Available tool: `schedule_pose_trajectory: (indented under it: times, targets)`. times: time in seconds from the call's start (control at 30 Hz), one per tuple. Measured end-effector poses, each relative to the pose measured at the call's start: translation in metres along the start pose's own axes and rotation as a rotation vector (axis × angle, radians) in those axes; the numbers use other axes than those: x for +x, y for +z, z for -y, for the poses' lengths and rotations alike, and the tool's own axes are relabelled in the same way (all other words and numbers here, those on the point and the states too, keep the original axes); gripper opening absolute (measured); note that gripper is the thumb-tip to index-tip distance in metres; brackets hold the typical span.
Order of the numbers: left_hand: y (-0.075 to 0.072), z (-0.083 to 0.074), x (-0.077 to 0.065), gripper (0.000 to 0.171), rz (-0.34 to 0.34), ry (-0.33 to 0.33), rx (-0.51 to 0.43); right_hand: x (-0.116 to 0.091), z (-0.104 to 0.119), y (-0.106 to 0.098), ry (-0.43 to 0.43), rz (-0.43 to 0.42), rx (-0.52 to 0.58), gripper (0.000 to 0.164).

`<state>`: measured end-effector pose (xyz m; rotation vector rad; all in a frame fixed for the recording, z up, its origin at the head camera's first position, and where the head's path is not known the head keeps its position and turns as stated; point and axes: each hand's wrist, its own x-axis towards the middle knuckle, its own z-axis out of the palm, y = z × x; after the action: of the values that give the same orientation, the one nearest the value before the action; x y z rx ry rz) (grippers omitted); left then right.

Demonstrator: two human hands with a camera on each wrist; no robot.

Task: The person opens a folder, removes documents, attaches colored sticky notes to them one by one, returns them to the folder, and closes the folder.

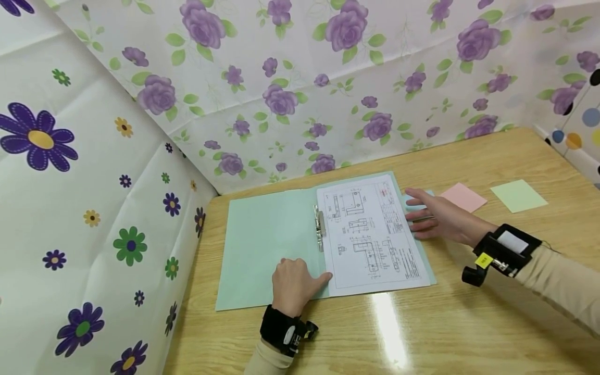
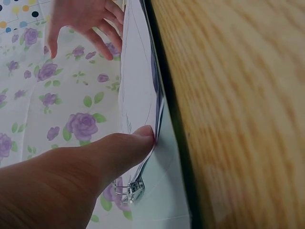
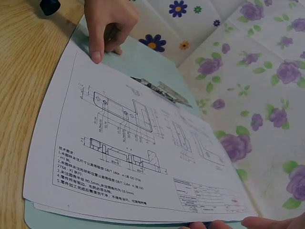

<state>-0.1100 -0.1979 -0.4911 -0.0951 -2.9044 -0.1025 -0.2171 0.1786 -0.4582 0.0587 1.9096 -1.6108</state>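
Observation:
A pale green folder (image 1: 267, 245) lies spread flat on the table, a metal clip (image 1: 320, 229) along its spine. Sheets with a technical drawing (image 1: 361, 229) cover its right half. My left hand (image 1: 291, 286) rests at the folder's near edge, its straight thumb pressing the near left corner of the sheets and its other fingers bent on the green cover. Beside the folder's right edge is my right hand (image 1: 438, 216), fingers spread and holding nothing. It partly covers a blue paper square (image 1: 429, 192). In the right wrist view, several right fingertips (image 3: 217, 224) show by the sheets' edge.
Right of my right hand lie a pink paper square (image 1: 464, 198) and a light green one (image 1: 519, 196). Flowered cloth (image 1: 281, 130) hangs behind the wooden table (image 1: 347, 333), and another patterned sheet (image 1: 94, 182) borders its left side.

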Motion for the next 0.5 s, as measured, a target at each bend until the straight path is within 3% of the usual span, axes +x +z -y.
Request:
schedule_pose_trajectory:
  times: [0.07,0.1,0.13,0.27,0.33,0.4,0.5]
  targets:
    - [-0.004,-0.002,0.001,0.084,0.040,-0.015,0.005,0.002,0.000,0.001,0.007,-0.004,-0.001,0.112]
    - [0.005,0.002,0.002,0.085,0.038,-0.015,0.004,0.003,0.000,0.001,0.011,-0.006,0.000,0.112]
    - [0.004,0.003,0.001,0.085,0.024,-0.006,0.005,0.004,0.000,0.002,0.016,-0.008,0.001,0.112]
    - [0.043,0.020,0.004,0.086,-0.008,0.004,-0.037,0.007,0.003,0.005,0.044,-0.011,0.019,0.114]
    - [0.046,0.022,0.004,0.085,-0.013,0.010,-0.041,0.008,0.004,0.006,0.056,-0.006,0.019,0.115]
    - [0.061,0.028,0.007,0.086,0.005,-0.001,-0.034,0.009,0.005,0.009,0.065,-0.001,0.021,0.115]
    - [0.063,0.028,0.007,0.086,0.007,0.006,0.007,0.010,0.006,0.015,0.062,0.013,0.009,0.114]
